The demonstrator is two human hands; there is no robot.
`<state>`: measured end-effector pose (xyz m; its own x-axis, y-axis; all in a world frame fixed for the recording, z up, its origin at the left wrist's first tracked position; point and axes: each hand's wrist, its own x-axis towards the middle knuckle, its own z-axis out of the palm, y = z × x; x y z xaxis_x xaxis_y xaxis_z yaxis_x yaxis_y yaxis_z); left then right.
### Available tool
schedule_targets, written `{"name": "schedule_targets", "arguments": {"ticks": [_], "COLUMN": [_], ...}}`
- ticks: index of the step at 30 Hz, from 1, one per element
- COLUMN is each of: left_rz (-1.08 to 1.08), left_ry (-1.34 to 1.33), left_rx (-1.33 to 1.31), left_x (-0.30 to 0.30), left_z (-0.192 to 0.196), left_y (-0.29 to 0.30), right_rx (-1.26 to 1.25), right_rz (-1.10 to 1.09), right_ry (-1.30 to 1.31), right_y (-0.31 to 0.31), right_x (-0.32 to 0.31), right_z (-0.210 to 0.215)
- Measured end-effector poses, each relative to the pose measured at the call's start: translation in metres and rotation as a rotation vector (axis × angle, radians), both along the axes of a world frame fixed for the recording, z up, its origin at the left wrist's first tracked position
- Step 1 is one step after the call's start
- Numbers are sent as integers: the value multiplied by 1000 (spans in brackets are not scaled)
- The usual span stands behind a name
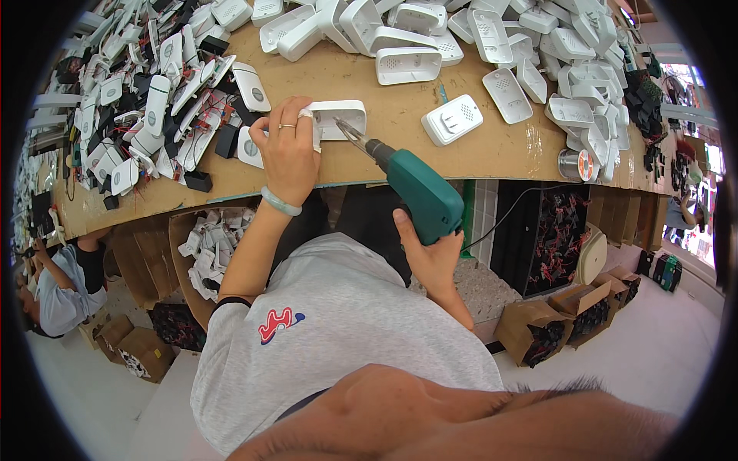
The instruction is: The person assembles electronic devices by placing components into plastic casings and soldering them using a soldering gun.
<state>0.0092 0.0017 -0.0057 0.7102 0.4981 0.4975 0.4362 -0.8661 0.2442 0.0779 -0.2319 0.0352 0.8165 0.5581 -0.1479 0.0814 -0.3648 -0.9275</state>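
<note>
My left hand (290, 154), a ring and a pale bangle on it, grips the left end of a white plastic housing (354, 114) lying open side up on the table. White wrapping covers one fingertip. My right hand (432, 263) is wrapped round the handle of a green soldering gun (424, 194). Its slim metal tip points into the housing; whether it touches anything inside I cannot tell. Beside my left hand lies a white cover (250, 147), partly hidden. To the right, a white plug-in unit (452, 120) rests with its prongs up.
Wired white covers and black parts (165, 115) are heaped at left; empty white housings (407, 65) pile up at the back and right. A solder wire spool (575, 164) stands near the front edge. Below are cardboard boxes (530, 330) and a cord. Another person (65, 280) sits at far left.
</note>
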Motion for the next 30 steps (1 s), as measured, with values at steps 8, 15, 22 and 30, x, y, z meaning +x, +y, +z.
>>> {"name": "schedule_targets", "arguments": {"ticks": [8, 15, 22, 30], "left_rz": [24, 96, 72, 350], "left_ry": [2, 24, -135, -622], "left_rx": [29, 89, -216, -1220], "left_x": [2, -9, -71, -313], "left_z": [-2, 0, 35, -21], "left_y": [-2, 1, -13, 35], "right_rx": [140, 198, 244, 281], "right_rz": [-115, -185, -270, -185], "right_ry": [68, 36, 8, -50], "right_y": [-13, -17, -15, 0], "right_x": [-6, -4, -6, -7], "right_z": [5, 10, 11, 20]}}
